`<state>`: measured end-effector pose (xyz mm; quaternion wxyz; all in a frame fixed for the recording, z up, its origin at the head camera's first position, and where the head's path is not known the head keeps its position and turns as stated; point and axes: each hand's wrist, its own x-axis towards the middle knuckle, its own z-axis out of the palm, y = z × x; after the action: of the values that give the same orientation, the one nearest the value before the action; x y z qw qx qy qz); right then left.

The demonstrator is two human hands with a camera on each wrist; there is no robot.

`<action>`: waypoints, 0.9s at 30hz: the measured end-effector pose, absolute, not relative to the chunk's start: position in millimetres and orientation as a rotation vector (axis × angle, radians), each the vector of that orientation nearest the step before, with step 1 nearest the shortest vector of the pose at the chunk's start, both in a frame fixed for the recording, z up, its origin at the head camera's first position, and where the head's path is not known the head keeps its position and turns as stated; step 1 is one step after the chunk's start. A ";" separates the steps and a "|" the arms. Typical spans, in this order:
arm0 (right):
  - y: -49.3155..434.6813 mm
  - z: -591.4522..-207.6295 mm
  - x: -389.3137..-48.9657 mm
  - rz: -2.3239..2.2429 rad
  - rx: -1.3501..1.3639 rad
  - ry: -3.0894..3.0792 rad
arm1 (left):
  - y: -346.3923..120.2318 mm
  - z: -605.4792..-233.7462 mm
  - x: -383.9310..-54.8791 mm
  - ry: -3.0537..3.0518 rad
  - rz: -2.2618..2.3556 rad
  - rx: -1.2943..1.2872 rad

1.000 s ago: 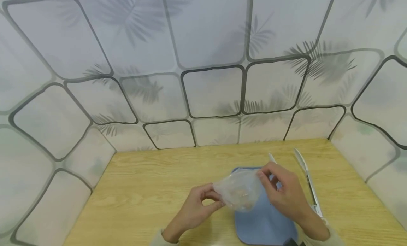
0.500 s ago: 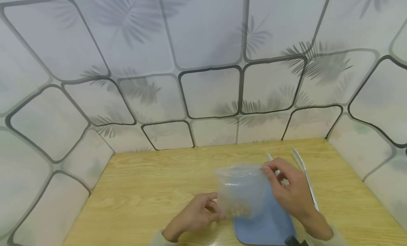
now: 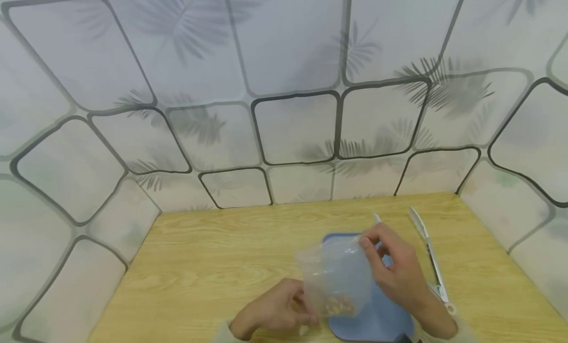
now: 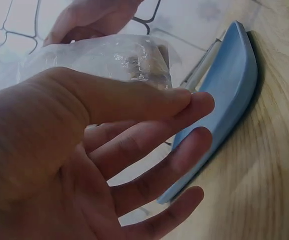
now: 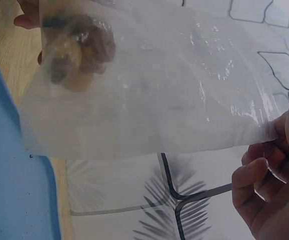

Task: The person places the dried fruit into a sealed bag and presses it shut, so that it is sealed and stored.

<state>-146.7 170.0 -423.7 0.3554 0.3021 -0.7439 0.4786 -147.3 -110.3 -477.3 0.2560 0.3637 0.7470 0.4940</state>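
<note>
A clear plastic bag (image 3: 337, 269) hangs upright between both hands, with several small tan pieces, nut-like in look, gathered at its bottom. My right hand (image 3: 395, 264) pinches the bag's upper right corner between thumb and fingertips. At the lower left edge, my left hand (image 3: 281, 306) pinches the bag between thumb and index finger, its other fingers spread loosely in the left wrist view. Seen from the right wrist, the pieces (image 5: 77, 55) show dark and brownish through the film. A blue tray (image 3: 377, 321) lies beneath, partly covered by the bag and right hand.
Metal tongs (image 3: 429, 247) lie spread on the table at the right, one arm mostly hidden behind my right hand. Pale wood table (image 3: 213, 259) extends to the left. Patterned panels (image 3: 297, 128) enclose the back and both sides.
The bag has swung from tilted and crumpled to hanging upright, its pieces dropping to the bottom. My left hand has moved down slightly along its edge; the right keeps its corner.
</note>
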 end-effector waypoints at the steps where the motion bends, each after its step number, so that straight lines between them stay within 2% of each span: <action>1: 169.4 -423.8 -146.0 1.252 0.787 -1.923 | -110.2 -475.6 -147.1 2.046 1.324 0.996; 6: 168.9 -422.8 -141.6 1.314 0.795 -2.008 | -112.5 -461.2 -141.8 2.236 1.293 0.949; 10: 167.7 -423.1 -139.5 1.342 0.840 -2.050 | -113.3 -450.1 -137.3 2.347 1.570 0.949; 15: 165.7 -423.8 -139.3 1.346 0.878 -2.043 | -111.5 -442.3 -135.5 2.414 1.864 1.068; 27: 171.2 -423.1 -138.9 1.375 0.818 -2.081 | -119.5 -433.6 -134.0 2.578 1.892 0.990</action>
<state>-138.9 171.2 -423.1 0.2554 0.3013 -0.7664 0.5066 -134.0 -119.5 -433.6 -0.1029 0.2942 0.7661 0.5621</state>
